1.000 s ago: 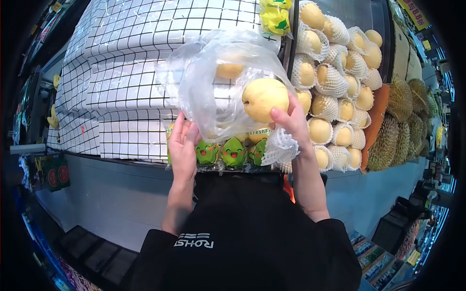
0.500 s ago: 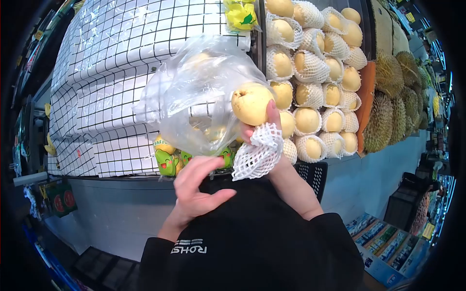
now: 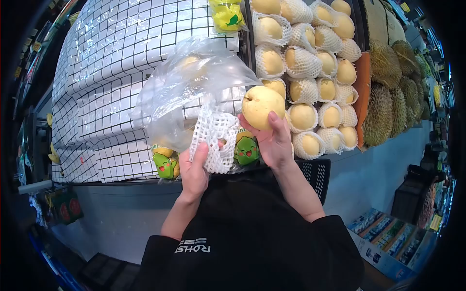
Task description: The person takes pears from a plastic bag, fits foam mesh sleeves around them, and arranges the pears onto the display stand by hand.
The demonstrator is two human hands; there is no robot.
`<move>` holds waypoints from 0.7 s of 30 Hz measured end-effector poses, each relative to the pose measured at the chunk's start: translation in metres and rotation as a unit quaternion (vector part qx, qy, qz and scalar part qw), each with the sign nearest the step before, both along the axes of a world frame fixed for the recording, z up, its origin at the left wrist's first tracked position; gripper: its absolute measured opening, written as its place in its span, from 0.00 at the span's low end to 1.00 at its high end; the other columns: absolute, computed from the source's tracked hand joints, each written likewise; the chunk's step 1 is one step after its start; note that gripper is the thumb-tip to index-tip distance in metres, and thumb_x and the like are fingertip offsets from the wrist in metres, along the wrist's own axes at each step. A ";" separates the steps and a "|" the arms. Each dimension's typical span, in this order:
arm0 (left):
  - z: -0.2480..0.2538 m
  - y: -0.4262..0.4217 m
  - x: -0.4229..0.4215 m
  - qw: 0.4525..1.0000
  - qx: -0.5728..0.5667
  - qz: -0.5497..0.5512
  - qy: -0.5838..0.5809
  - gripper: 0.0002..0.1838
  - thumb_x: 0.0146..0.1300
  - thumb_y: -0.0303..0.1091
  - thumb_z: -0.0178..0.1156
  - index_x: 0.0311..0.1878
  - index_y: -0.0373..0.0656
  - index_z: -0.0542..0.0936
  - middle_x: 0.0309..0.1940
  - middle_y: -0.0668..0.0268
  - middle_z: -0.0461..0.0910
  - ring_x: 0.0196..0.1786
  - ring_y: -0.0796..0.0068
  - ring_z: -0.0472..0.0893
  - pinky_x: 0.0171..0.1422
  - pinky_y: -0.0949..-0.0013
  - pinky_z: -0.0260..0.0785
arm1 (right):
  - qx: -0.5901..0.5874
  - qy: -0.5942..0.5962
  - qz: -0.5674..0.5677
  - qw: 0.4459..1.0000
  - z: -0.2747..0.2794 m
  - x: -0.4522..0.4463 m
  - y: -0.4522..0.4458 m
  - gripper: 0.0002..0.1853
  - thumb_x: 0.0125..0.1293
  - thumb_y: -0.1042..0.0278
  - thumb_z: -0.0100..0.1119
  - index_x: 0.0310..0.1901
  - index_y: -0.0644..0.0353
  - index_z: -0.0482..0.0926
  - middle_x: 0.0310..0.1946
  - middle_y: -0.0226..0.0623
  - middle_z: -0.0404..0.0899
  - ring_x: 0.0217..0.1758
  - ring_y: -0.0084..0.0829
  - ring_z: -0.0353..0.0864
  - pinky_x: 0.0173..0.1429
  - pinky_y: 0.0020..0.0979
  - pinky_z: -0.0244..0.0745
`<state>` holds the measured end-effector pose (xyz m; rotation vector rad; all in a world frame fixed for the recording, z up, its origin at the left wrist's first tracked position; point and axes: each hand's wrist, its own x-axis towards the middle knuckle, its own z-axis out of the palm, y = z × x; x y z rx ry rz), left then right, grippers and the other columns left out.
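In my right hand (image 3: 275, 138) is a bare yellow pear (image 3: 263, 107), with the thumb across its lower side. My left hand (image 3: 195, 172) grips a white foam net sleeve (image 3: 216, 140), thumb on its front face. The sleeve is apart from the pear. Behind both hands a clear plastic bag (image 3: 170, 97) lies spread on the checked cloth, with a yellow fruit (image 3: 193, 68) visible through it. Green cartoon-printed packs (image 3: 246, 149) sit at the display's front edge, partly hidden by the sleeve and my hands.
Rows of net-wrapped pears (image 3: 303, 89) fill the tray on the right. Durians (image 3: 381, 111) are piled beyond an orange divider (image 3: 363, 99). A white checked cloth (image 3: 107, 87) covers the left of the display. A yellow pack (image 3: 226, 15) lies at the back; a black basket (image 3: 315, 179) is below right.
The foam net sleeve has passed from my right hand to my left, which was empty with fingers apart. The pear has shifted slightly right in my right hand.
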<state>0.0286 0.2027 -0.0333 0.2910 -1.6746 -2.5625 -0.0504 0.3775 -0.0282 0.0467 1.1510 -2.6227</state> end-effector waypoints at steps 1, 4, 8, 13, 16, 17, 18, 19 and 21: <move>0.003 -0.001 -0.003 1.000 0.023 0.006 -0.009 0.19 0.74 0.36 0.49 0.53 0.27 0.78 0.46 0.55 0.83 0.48 0.66 0.83 0.56 0.64 0.74 | 0.035 0.028 -0.015 0.999 0.003 0.001 0.003 0.34 0.69 0.48 0.58 0.67 0.65 0.65 0.59 0.45 0.77 0.60 0.42 0.79 0.67 0.44 0.73; 0.004 0.004 -0.006 0.999 0.032 0.036 -0.009 0.18 0.72 0.35 0.51 0.53 0.27 0.78 0.45 0.54 0.83 0.47 0.66 0.83 0.55 0.63 0.75 | 0.009 0.047 0.042 0.998 -0.005 0.002 0.022 0.37 0.67 0.45 0.61 0.66 0.65 0.65 0.58 0.46 0.77 0.54 0.42 0.82 0.55 0.40 0.79; 0.001 0.003 -0.006 0.999 0.035 -0.019 -0.005 0.20 0.73 0.36 0.50 0.56 0.27 0.76 0.45 0.53 0.84 0.49 0.66 0.83 0.59 0.62 0.74 | -0.021 0.053 0.083 0.995 -0.006 0.008 0.030 0.38 0.66 0.44 0.61 0.67 0.65 0.64 0.56 0.47 0.77 0.49 0.42 0.84 0.44 0.33 0.79; 0.002 0.012 -0.007 0.999 0.012 -0.029 0.008 0.27 0.77 0.46 0.44 0.60 0.27 0.73 0.48 0.53 0.82 0.52 0.65 0.82 0.61 0.61 0.72 | -0.065 -0.009 0.087 0.994 0.011 0.015 0.027 0.36 0.67 0.50 0.61 0.68 0.64 0.60 0.61 0.45 0.72 0.60 0.38 0.76 0.57 0.36 0.74; 0.000 0.008 -0.005 0.997 -0.045 -0.045 0.034 0.33 0.77 0.53 0.39 0.62 0.27 0.71 0.52 0.52 0.81 0.54 0.65 0.81 0.62 0.62 0.71 | -0.012 0.036 0.128 0.991 0.007 0.014 0.033 0.35 0.66 0.57 0.63 0.68 0.62 0.59 0.64 0.40 0.68 0.67 0.32 0.70 0.68 0.36 0.67; -0.001 0.005 -0.004 0.992 -0.093 -0.068 0.047 0.37 0.77 0.57 0.37 0.63 0.27 0.70 0.54 0.52 0.80 0.55 0.64 0.81 0.63 0.62 0.70 | 0.047 0.067 0.151 0.985 0.006 0.012 0.035 0.36 0.64 0.60 0.66 0.68 0.62 0.58 0.65 0.39 0.67 0.68 0.30 0.69 0.69 0.35 0.66; -0.003 0.004 -0.003 0.992 -0.094 -0.069 0.048 0.37 0.77 0.57 0.37 0.63 0.27 0.70 0.54 0.52 0.80 0.55 0.64 0.81 0.63 0.62 0.70 | 0.047 0.068 0.149 0.985 0.007 0.013 0.034 0.36 0.64 0.60 0.66 0.68 0.62 0.58 0.65 0.39 0.67 0.68 0.30 0.69 0.69 0.35 0.66; -0.006 0.004 -0.003 0.978 -0.167 -0.088 0.086 0.37 0.78 0.56 0.34 0.63 0.26 0.70 0.53 0.51 0.80 0.56 0.63 0.80 0.62 0.63 0.69 | 0.079 0.067 0.162 0.981 0.010 0.016 0.033 0.38 0.61 0.62 0.69 0.67 0.62 0.59 0.65 0.39 0.67 0.67 0.29 0.69 0.69 0.34 0.66; -0.006 0.003 -0.004 0.956 -0.237 -0.109 0.131 0.37 0.78 0.55 0.31 0.63 0.25 0.70 0.53 0.50 0.80 0.56 0.61 0.80 0.62 0.64 0.68 | 0.153 0.079 0.183 0.968 0.013 0.017 0.034 0.46 0.55 0.61 0.77 0.69 0.63 0.57 0.66 0.42 0.66 0.68 0.29 0.68 0.69 0.33 0.65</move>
